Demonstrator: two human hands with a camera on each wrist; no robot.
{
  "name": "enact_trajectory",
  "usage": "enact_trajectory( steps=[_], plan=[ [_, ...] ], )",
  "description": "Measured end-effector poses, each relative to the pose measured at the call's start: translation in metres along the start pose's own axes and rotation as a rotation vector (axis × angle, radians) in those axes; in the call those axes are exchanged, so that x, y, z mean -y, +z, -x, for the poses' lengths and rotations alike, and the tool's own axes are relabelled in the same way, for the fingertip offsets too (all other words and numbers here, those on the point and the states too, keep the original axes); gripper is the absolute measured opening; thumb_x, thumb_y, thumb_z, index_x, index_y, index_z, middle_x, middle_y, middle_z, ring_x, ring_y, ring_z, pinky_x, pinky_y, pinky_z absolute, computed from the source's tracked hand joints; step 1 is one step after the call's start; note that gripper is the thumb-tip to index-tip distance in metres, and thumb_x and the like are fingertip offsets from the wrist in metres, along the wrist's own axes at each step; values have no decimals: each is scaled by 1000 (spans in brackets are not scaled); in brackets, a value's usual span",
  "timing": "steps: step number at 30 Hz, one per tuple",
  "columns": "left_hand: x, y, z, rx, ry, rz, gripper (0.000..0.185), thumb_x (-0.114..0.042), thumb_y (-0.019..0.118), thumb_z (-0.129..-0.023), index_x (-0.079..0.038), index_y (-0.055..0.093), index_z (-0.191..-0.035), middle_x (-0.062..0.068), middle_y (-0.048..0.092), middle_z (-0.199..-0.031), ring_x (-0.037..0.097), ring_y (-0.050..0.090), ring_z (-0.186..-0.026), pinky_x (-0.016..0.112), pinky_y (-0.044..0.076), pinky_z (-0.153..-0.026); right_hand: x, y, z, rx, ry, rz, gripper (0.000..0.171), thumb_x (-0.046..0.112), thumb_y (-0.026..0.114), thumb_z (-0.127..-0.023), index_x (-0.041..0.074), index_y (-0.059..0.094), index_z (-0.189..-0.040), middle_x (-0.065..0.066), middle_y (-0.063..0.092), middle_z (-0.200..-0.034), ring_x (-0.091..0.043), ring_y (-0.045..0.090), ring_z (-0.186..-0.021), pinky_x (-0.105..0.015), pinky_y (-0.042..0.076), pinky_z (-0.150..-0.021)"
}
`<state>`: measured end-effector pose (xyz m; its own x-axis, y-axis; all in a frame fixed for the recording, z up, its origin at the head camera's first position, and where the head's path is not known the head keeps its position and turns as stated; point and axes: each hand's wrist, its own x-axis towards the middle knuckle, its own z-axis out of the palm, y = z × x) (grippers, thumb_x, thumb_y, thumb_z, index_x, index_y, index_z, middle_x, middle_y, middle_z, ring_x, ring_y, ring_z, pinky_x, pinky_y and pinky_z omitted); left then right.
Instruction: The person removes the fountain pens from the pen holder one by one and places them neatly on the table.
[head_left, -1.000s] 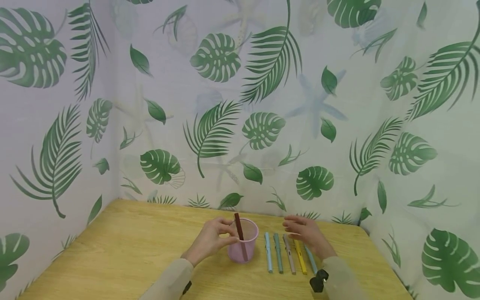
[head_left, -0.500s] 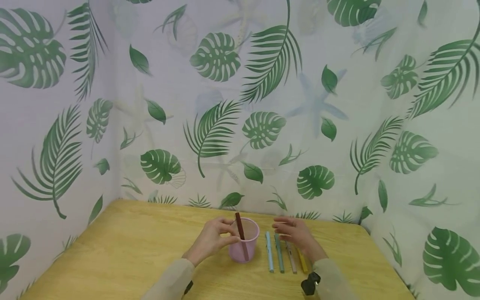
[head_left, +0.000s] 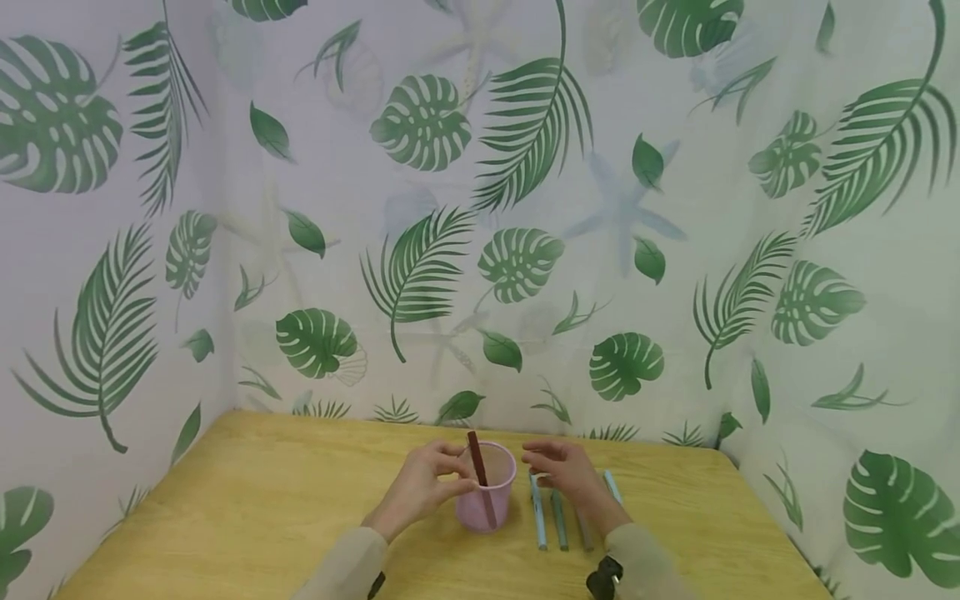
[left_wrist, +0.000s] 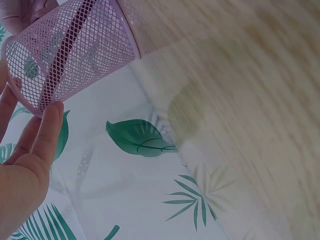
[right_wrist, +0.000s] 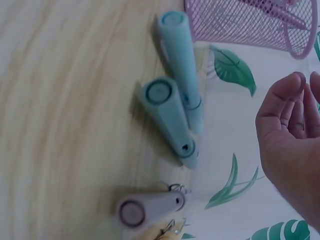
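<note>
A pink mesh pen cup point(head_left: 471, 510) stands on the table with a dark red pen point(head_left: 477, 461) leaning inside it. My left hand point(head_left: 422, 485) holds the cup's rim, thumb on the near side and fingers toward the back; the left wrist view shows its fingertips point(left_wrist: 50, 112) against the rim. Just right of the cup hovers my right hand point(head_left: 573, 479), nothing in it, fingers loosely bent. Beneath it lie a light blue pen point(head_left: 538, 517), a green pen point(head_left: 559, 521) and a mauve pen point(right_wrist: 155, 207), partly covered by the hand in the head view.
Another light blue pen point(head_left: 612, 486) shows beyond the right forearm. A bit of a yellow pen point(right_wrist: 167, 231) appears at the bottom of the right wrist view. The wooden table point(head_left: 300, 483) meets a leaf-printed curtain point(head_left: 442, 283) behind and on both sides.
My right hand has moved left across the row of pens, closer to the cup, and stays without anything in it. My left hand keeps its place at the rim.
</note>
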<state>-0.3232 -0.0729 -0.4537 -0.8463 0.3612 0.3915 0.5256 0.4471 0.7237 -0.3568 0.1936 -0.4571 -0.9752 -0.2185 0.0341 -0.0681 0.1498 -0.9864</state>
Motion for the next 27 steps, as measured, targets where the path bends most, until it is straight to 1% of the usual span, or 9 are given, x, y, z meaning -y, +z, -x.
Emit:
enact_trajectory(
  steps=[2, 5, 8, 12, 16, 20, 22, 24, 27],
  plan=[
    [1, 0, 2, 3, 0, 4, 12, -30, 77, -84, -19, 75, -79, 15, 63, -118, 33, 65, -107, 43, 58, -90, 1, 6, 1, -6, 1, -6, 39, 17, 66, -95, -7, 60, -125, -9, 70, -106, -14, 62, -85, -25, 56, -70],
    [1, 0, 3, 3, 14, 0, 12, -29, 77, -84, -18, 76, -80, 15, 64, -118, 32, 65, -107, 42, 58, -90, 5, 12, 0, -14, -3, -2, 39, 17, 66, -95, -7, 60, -125, -6, 69, -105, -14, 61, -85, -25, 56, -71],
    [1, 0, 2, -3, 19, -10, 12, -30, 77, -84, -19, 76, -80, 11, 64, -118, 30, 65, -108, 40, 58, -90, 9, 18, -3, -28, -27, 13, 36, 17, 67, -95, -5, 62, -123, -3, 70, -103, -15, 61, -87, -25, 56, -71],
    [0, 0, 1, -2, 13, -13, 10, -29, 77, -85, -20, 76, -80, 8, 65, -117, 27, 64, -109, 37, 58, -90, 16, 24, -4, -41, -43, 5, 30, 16, 68, -93, -1, 66, -118, -4, 71, -104, -19, 64, -91, -26, 56, -71],
    [-1, 1, 0, 7, 16, 6, 10, -26, 77, -85, -18, 76, -79, 12, 65, -116, 29, 63, -108, 39, 58, -91, 21, 29, -4, -57, -68, -1, 30, 17, 71, -92, 0, 68, -115, -9, 71, -107, -19, 66, -91, -27, 58, -71],
    [-1, 1, 0, 8, 17, 6, 12, -27, 77, -85, -16, 76, -79, 13, 64, -116, 29, 63, -108, 38, 58, -91, 24, 32, -4, -60, -115, -15, 32, 18, 71, -92, 0, 67, -117, -18, 68, -115, -17, 65, -94, -30, 59, -77],
    [-2, 1, 0, 1, 19, -11, 12, -27, 77, -85, -16, 76, -79, 11, 65, -115, 28, 64, -107, 37, 58, -90, 27, 32, -4, -48, -127, -32, 33, 18, 70, -92, 0, 66, -119, -19, 66, -118, -16, 65, -96, -31, 59, -81],
    [-2, 0, 0, -6, 16, -29, 12, -28, 77, -85, -17, 76, -79, 9, 65, -114, 28, 65, -106, 37, 59, -89, 29, 33, -5, -26, -130, -49, 33, 18, 70, -92, 2, 65, -121, -18, 66, -119, -16, 67, -98, -31, 59, -85],
    [-3, 0, 0, -11, 14, -45, 11, -27, 77, -85, -18, 76, -79, 8, 65, -113, 28, 65, -105, 37, 59, -88, 31, 36, -8, 32, -131, -62, 35, 16, 70, -92, 1, 64, -123, -14, 67, -119, -16, 68, -100, -32, 59, -88]
  ],
)
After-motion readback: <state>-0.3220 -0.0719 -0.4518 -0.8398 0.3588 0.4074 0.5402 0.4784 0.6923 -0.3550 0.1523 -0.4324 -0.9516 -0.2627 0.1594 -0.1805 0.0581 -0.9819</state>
